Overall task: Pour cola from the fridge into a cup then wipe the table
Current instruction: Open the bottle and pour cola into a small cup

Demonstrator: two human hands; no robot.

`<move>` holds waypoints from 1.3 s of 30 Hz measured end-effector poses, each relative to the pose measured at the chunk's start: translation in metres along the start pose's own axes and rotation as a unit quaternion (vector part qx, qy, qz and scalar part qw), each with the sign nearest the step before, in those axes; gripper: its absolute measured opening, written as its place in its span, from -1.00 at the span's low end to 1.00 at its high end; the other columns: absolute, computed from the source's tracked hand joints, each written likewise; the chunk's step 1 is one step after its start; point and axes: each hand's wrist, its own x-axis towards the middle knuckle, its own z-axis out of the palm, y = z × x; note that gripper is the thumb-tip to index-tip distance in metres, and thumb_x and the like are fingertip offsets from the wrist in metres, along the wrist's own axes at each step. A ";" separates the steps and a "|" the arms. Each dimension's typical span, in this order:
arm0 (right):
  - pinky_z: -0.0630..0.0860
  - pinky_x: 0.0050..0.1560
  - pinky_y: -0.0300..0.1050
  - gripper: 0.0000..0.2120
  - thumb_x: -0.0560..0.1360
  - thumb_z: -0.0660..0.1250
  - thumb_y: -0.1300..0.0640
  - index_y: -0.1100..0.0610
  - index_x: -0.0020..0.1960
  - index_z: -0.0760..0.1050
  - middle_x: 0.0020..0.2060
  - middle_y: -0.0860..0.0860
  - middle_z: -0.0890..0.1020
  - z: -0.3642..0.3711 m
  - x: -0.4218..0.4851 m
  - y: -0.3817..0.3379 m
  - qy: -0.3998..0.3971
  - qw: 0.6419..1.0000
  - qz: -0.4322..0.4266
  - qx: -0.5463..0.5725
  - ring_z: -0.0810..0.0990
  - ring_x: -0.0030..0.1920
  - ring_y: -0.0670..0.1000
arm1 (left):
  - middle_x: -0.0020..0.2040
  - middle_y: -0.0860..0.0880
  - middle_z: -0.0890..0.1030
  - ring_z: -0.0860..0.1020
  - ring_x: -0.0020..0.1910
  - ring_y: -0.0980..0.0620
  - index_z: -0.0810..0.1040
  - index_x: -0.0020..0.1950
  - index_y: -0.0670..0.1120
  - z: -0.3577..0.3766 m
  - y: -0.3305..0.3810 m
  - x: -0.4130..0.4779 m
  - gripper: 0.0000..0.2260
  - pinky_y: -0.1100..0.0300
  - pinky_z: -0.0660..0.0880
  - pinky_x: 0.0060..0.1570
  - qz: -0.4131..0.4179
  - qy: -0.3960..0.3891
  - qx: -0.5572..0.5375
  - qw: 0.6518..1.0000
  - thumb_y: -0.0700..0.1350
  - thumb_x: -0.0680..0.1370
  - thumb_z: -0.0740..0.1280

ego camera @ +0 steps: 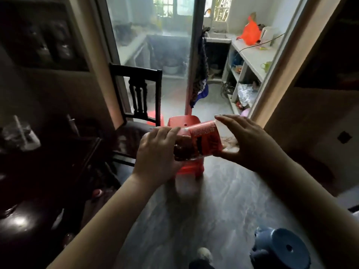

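I hold a cola bottle (pixel 204 141) with a red label sideways in front of me, neck to the left, dark cola showing near the neck. My left hand (pixel 157 152) grips the neck and cap end, hiding the cap. My right hand (pixel 246 140) holds the clear base end, thumb below and fingers over the top. A dark table (pixel 35 220) lies at the left, and a clear plastic cup (pixel 21 136) with a straw stands at its far end.
A red plastic stool (pixel 186 123) stands on the floor right behind the bottle. A dark wooden chair (pixel 139 98) is at its left by the glass door. A blue stool (pixel 287 249) sits low right. A kitchen counter (pixel 256 55) lies beyond the doorway.
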 end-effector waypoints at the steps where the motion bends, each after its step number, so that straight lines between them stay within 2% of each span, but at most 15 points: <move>1: 0.41 0.29 0.14 -0.21 0.32 0.36 -0.24 0.14 0.43 0.29 0.32 0.13 0.46 0.007 0.013 0.002 0.004 1.000 -0.015 0.008 0.43 0.30 0.16 | 0.15 -0.08 0.58 0.50 0.18 -0.12 0.52 0.29 -0.11 0.002 -0.006 0.002 -0.29 -0.09 0.39 0.19 -0.023 0.004 0.007 1.000 0.22 0.25 0.53; 3: 0.39 0.31 0.13 -0.23 0.33 0.41 -0.18 0.16 0.42 0.31 0.32 0.12 0.46 0.018 0.038 0.007 0.013 0.999 -0.046 0.024 0.42 0.31 0.16 | 0.12 -0.08 0.57 0.50 0.16 -0.12 0.51 0.28 -0.11 0.004 -0.017 0.008 -0.31 -0.08 0.40 0.16 -0.061 0.015 0.023 0.998 0.21 0.25 0.49; 7: 0.31 0.38 0.13 -0.24 0.33 0.46 -0.07 0.13 0.44 0.29 0.37 0.10 0.42 0.033 0.081 0.016 0.008 0.994 -0.100 0.051 0.33 0.39 0.14 | 0.13 -0.06 0.56 0.47 0.15 -0.10 0.49 0.29 -0.10 0.008 -0.026 0.019 -0.25 -0.04 0.39 0.13 -0.136 0.019 0.019 0.990 0.36 0.28 0.22; 10: 0.26 0.39 0.07 -0.24 0.33 0.47 -0.08 0.10 0.44 0.28 0.38 0.08 0.40 0.041 0.111 0.022 -0.001 0.987 -0.147 0.066 0.32 0.39 0.12 | 0.14 -0.02 0.55 0.45 0.16 -0.07 0.47 0.31 -0.07 0.017 -0.030 0.024 -0.26 -0.02 0.38 0.14 -0.204 0.019 0.007 0.979 0.38 0.29 0.32; 14: 0.29 0.39 0.11 -0.26 0.37 0.47 -0.11 0.08 0.45 0.29 0.40 0.07 0.38 0.062 0.145 0.023 -0.055 0.971 -0.219 0.080 0.30 0.40 0.11 | 0.13 0.01 0.54 0.45 0.15 -0.05 0.47 0.29 -0.04 0.028 -0.037 0.019 -0.34 0.05 0.38 0.12 -0.279 0.022 0.023 0.960 0.20 0.27 0.49; 19: 0.21 0.34 -0.07 -0.31 0.39 0.42 -0.09 0.10 0.43 0.30 0.37 0.07 0.40 0.093 0.174 0.007 -0.095 0.942 -0.306 0.103 0.31 0.38 0.10 | 0.15 0.00 0.53 0.44 0.16 -0.05 0.45 0.32 -0.04 0.032 -0.047 0.000 -0.31 0.05 0.38 0.15 -0.368 0.025 0.054 0.928 0.23 0.25 0.39; 22: 0.28 0.39 0.06 -0.30 0.38 0.32 -0.15 0.09 0.45 0.30 0.39 0.06 0.38 0.109 0.190 -0.013 -0.111 0.925 -0.338 0.129 0.28 0.42 0.09 | 0.14 -0.01 0.53 0.46 0.15 -0.05 0.45 0.31 -0.04 0.030 -0.058 -0.015 -0.31 0.06 0.41 0.14 -0.407 0.030 0.078 0.910 0.18 0.25 0.49; 24: 0.29 0.39 0.13 -0.29 0.37 0.33 -0.16 0.07 0.46 0.28 0.41 0.05 0.37 0.121 0.203 -0.029 -0.118 0.915 -0.360 0.140 0.24 0.44 0.08 | 0.15 0.01 0.53 0.45 0.16 -0.02 0.44 0.32 -0.03 0.028 -0.068 -0.026 -0.28 0.08 0.41 0.15 -0.435 0.034 0.089 0.895 0.18 0.24 0.53; 26: 0.26 0.41 0.15 -0.28 0.37 0.36 -0.17 0.06 0.45 0.29 0.41 0.05 0.37 0.133 0.213 -0.045 -0.111 0.907 -0.379 0.147 0.23 0.45 0.09 | 0.19 0.02 0.51 0.42 0.18 -0.01 0.41 0.35 -0.03 0.026 -0.079 -0.034 -0.25 0.09 0.40 0.18 -0.458 0.035 0.093 0.883 0.19 0.24 0.53; 33: 0.11 0.45 0.24 -0.28 0.37 0.26 -0.26 0.02 0.45 0.28 0.40 0.07 0.38 0.177 0.259 -0.117 -0.108 0.880 -0.438 0.149 0.22 0.47 0.13 | 0.22 0.08 0.47 0.38 0.21 0.06 0.36 0.35 0.04 0.021 -0.139 -0.061 -0.23 0.18 0.35 0.20 -0.535 0.079 0.073 0.838 0.22 0.21 0.52; 39: 0.07 0.46 0.23 -0.30 0.38 0.37 -0.19 0.04 0.44 0.30 0.37 0.05 0.40 0.219 0.311 -0.191 -0.123 0.859 -0.478 0.139 0.25 0.45 0.12 | 0.17 0.10 0.49 0.40 0.18 0.08 0.39 0.32 0.05 0.010 -0.219 -0.074 -0.27 0.23 0.36 0.14 -0.556 0.099 0.062 0.823 0.21 0.23 0.53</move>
